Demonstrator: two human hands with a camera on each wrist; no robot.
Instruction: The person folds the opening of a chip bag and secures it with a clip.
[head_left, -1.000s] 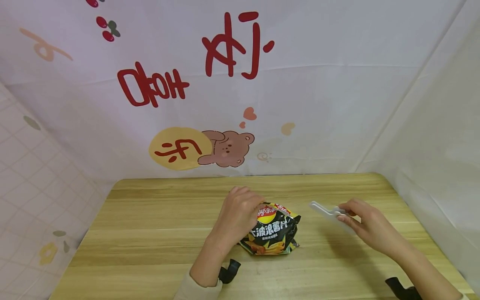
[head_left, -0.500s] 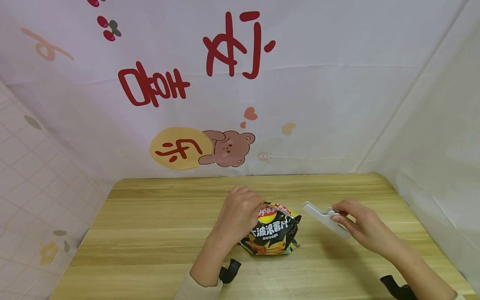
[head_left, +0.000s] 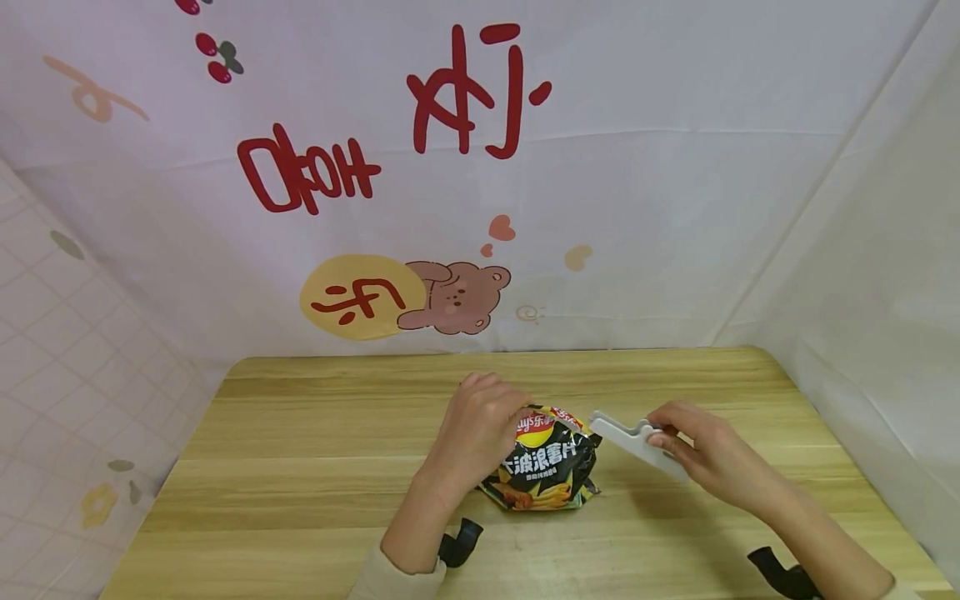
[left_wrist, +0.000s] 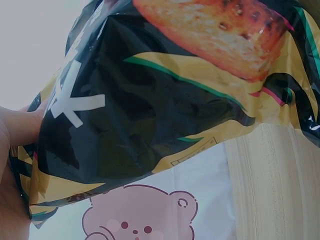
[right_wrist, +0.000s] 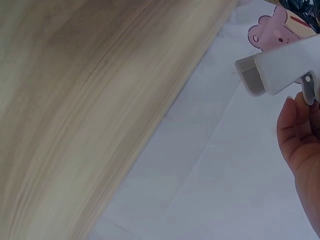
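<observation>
A black and yellow chip bag [head_left: 547,467] lies on the wooden table [head_left: 300,467]; in the left wrist view the bag [left_wrist: 165,95] fills the frame. My left hand [head_left: 480,429] grips the bag's top left part, fingers curled over it. My right hand [head_left: 701,454] holds a long white plastic clip [head_left: 626,437] by one end, its free tip just right of the bag's top. In the right wrist view the clip [right_wrist: 280,72] shows above my fingers [right_wrist: 295,135].
A white cloth backdrop [head_left: 480,183] with red characters and a bear drawing hangs behind the table. A white wall [head_left: 885,317] closes the right side. Black wrist straps [head_left: 459,542] show near the table's front edge.
My right hand has carried the white clip leftward, from well right of the bag to just beside its top. My left hand and the bag have stayed still.
</observation>
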